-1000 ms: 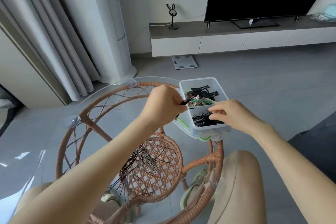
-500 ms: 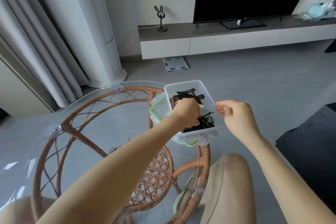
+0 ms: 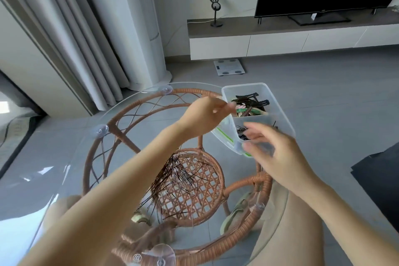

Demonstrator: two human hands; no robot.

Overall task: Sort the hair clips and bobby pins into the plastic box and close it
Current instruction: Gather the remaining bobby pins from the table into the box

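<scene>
The clear plastic box (image 3: 282,112) stands at the right side of the glass table. Its far compartment holds black, green and pink hair clips (image 3: 250,103); its near one holds dark bobby pins (image 3: 243,133). A green-sealed lid (image 3: 223,134) lies under the box's left side. My left hand (image 3: 205,114) hovers just left of the box rim, fingers loosely apart, nothing in them. My right hand (image 3: 278,153), blurred, is spread over the box's near corner; I cannot tell whether it touches. A loose pile of bobby pins (image 3: 177,177) lies on the glass under my left forearm.
The round glass top (image 3: 71,157) rests on a rattan frame (image 3: 121,114) with suction cups (image 3: 100,130). My beige-clad knee (image 3: 287,233) is under the near right edge. A dark mat (image 3: 380,181) lies at right, a bathroom scale (image 3: 229,67) on the floor, a TV console (image 3: 280,39) behind.
My left hand carried clips over the box, let them go and drew back to the left of the rim. My right hand moved from the box's right side to its near corner.
</scene>
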